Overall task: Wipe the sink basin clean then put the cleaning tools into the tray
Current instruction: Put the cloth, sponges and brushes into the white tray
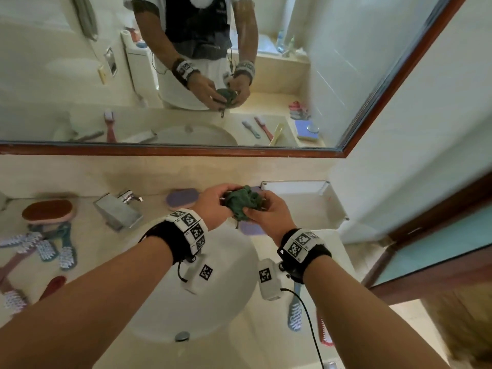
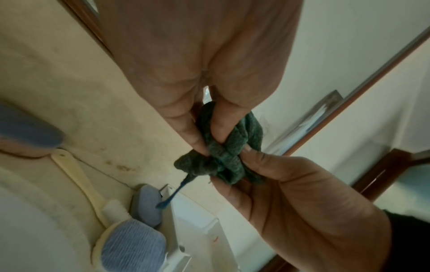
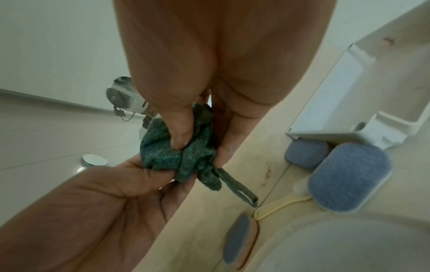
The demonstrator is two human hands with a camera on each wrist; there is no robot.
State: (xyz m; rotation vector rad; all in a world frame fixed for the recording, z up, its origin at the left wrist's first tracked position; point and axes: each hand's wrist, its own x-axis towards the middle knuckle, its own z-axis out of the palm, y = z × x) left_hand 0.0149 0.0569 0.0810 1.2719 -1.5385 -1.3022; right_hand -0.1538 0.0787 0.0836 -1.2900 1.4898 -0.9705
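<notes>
A crumpled dark green cloth (image 1: 241, 202) (image 2: 223, 156) (image 3: 179, 156) with a hanging loop is held in the air above the far rim of the white sink basin (image 1: 213, 302). My left hand (image 1: 215, 201) pinches its left side and my right hand (image 1: 263, 211) grips its right side, fingers curled into the folds. The white tray (image 1: 300, 206) stands just right of the hands against the back wall. A blue scrub pad (image 1: 182, 198) lies left of the hands, and another blue brush head (image 3: 349, 176) with a cream handle lies beside the tray.
The chrome faucet (image 1: 119, 209) sits at the back left. Several brushes (image 1: 45, 249) and a brown-topped pad (image 1: 48, 211) lie on the left counter. Two more brushes (image 1: 295, 315) lie right of the basin. A mirror (image 1: 186, 75) covers the wall; a door (image 1: 439, 235) is at right.
</notes>
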